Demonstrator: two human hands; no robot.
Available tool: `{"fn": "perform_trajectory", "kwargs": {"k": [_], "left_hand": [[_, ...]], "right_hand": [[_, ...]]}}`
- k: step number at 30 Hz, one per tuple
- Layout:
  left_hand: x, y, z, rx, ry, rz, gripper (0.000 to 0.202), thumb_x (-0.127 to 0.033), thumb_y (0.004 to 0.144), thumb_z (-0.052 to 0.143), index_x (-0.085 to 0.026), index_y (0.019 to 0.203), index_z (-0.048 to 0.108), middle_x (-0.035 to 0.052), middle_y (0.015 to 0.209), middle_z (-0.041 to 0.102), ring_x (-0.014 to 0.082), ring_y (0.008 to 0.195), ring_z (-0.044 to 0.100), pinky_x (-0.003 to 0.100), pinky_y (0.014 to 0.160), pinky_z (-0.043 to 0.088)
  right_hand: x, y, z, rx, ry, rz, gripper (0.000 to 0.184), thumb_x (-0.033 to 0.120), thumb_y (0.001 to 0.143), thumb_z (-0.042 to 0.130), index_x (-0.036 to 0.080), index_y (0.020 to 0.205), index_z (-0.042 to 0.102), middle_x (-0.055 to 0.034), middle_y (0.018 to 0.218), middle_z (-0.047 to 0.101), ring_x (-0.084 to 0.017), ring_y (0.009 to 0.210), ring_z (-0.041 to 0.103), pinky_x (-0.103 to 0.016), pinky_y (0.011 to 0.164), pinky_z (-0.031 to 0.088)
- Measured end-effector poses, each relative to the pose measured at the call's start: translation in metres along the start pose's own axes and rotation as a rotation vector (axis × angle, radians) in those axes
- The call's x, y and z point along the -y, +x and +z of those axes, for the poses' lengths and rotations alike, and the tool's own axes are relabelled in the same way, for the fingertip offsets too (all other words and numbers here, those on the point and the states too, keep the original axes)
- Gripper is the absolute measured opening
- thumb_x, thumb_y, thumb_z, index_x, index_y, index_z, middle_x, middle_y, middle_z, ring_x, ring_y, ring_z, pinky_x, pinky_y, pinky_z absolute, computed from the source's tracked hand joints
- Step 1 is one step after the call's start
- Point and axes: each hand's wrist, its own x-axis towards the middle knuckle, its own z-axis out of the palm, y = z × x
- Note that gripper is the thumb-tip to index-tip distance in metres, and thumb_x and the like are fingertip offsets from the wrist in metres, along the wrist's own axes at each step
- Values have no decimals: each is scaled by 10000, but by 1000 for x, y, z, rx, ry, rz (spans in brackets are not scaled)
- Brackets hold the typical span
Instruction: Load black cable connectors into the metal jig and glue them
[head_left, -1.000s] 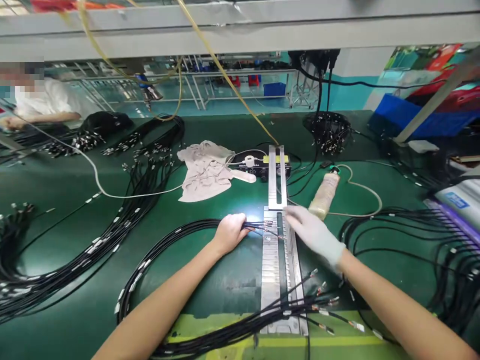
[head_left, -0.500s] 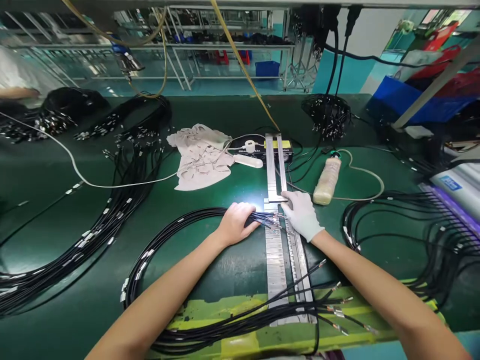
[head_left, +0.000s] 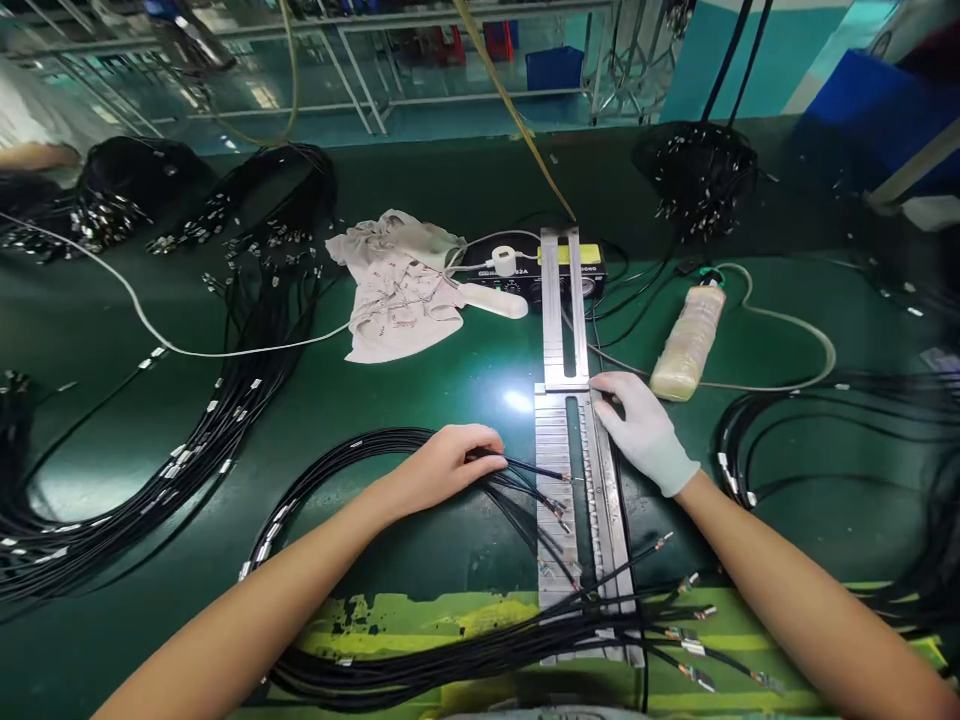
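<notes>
My bare left hand (head_left: 461, 460) is closed on part of a bundle of black cables (head_left: 360, 436). A cable end with bared wires reaches from it over a ribbed metal jig (head_left: 555, 480); other ends fan out lower down. My right hand (head_left: 645, 430), in a white glove, has thumb and forefinger at the right edge of the jig, beside the end of its slotted upper plate (head_left: 553, 320). The fingertips appear to pinch that edge, and no cable shows in them. Several more cables (head_left: 465, 650) lie across the jig's near end, their colored wire ends pointing right.
Behind the jig stand a black box (head_left: 525, 285), a white cloth (head_left: 405, 300) and a white handheld device (head_left: 491, 300). A wrapped bottle-shaped object (head_left: 688, 343) lies to the right. Labelled cable bundles (head_left: 180, 460) cover the left side. Someone's sleeve (head_left: 37, 110) shows at far left.
My right hand has come off the cable ends to the jig's right edge. My left hand has shifted left, and the cable ends have spread apart. The view has tilted down.
</notes>
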Motion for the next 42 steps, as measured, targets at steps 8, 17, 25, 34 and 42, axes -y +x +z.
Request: {"fn": "perform_trajectory", "kwargs": {"k": [8, 17, 25, 34, 42], "left_hand": [[12, 24, -1, -116, -53, 11, 245, -335, 1006, 495, -221, 1004, 711, 46, 993, 643, 170, 940, 598, 294, 848, 472], [-1, 55, 16, -86, 33, 118, 153, -260, 1009, 473, -195, 1088, 587, 49, 976, 603, 175, 924, 555, 299, 822, 465], [13, 66, 14, -193, 56, 227, 233, -282, 1024, 460, -204, 1108, 664, 36, 900, 639, 136, 829, 599, 256, 755, 480], [11, 80, -4, -2, 241, 359, 371, -202, 1028, 351, -228, 1252, 646, 50, 930, 651, 128, 821, 618, 227, 738, 495], [9, 84, -5, -37, 519, 418, 368, -180, 1015, 344, -214, 1261, 615, 58, 921, 626, 147, 801, 598, 244, 738, 504]], "right_hand": [[1, 5, 1, 3, -16, 18, 259, 238, 945, 537, 227, 1193, 612, -78, 1234, 618, -251, 1185, 555, -460, 1066, 443], [5, 9, 1, 12, 0, 56, 244, 244, 946, 539, 245, 1176, 621, -74, 1223, 624, -261, 1176, 567, -472, 1045, 461], [5, 11, 1, 14, 13, 50, 238, 234, 953, 525, 242, 1172, 620, -77, 1208, 628, -257, 1161, 570, -473, 1039, 464], [5, 10, -1, 17, 8, 49, 231, 229, 955, 517, 235, 1161, 621, -77, 1196, 631, -258, 1153, 571, -470, 1035, 465], [3, 10, 0, 4, 6, 43, 236, 229, 953, 528, 232, 1171, 619, -75, 1205, 631, -252, 1161, 570, -464, 1041, 464]]}}
